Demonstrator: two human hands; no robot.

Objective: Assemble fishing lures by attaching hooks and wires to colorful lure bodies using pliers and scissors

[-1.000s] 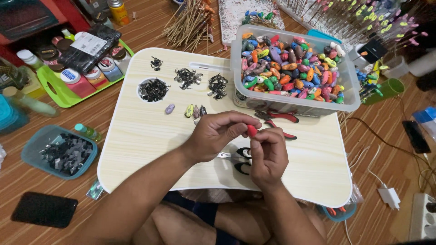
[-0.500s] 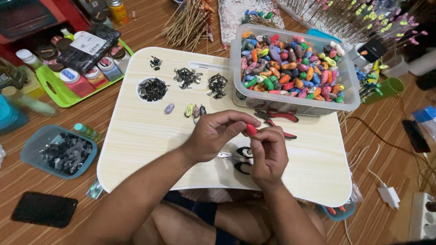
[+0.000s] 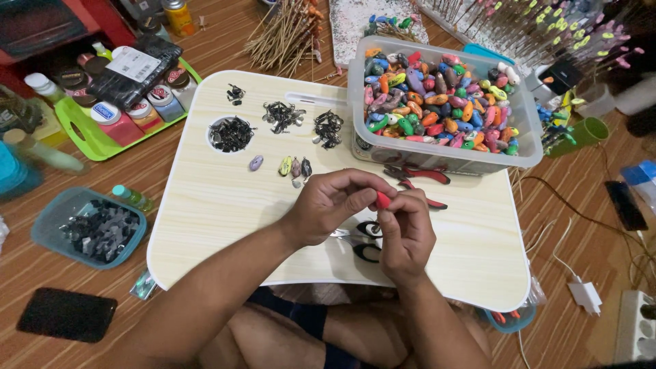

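My left hand (image 3: 333, 206) and my right hand (image 3: 407, 233) meet over the front middle of a pale wooden lap table (image 3: 205, 205). Both pinch a small red bead-like piece (image 3: 383, 199) between the fingertips. Under the hands lie black-handled scissors (image 3: 367, 240), partly hidden. Red-handled pliers (image 3: 424, 179) lie just beyond the hands. A clear plastic bin (image 3: 526, 130) full of colourful oval pieces stands at the table's back right. Three small finished pieces (image 3: 294, 167) and a lilac one (image 3: 255, 162) lie left of the hands.
Piles of small black metal parts (image 3: 231, 133) sit at the table's back left. A blue tub of dark parts (image 3: 96, 229) and a black phone (image 3: 66, 314) lie on the floor, left. A green tray of jars (image 3: 102, 140) is far left. Cables and a power strip (image 3: 639, 328) lie right.
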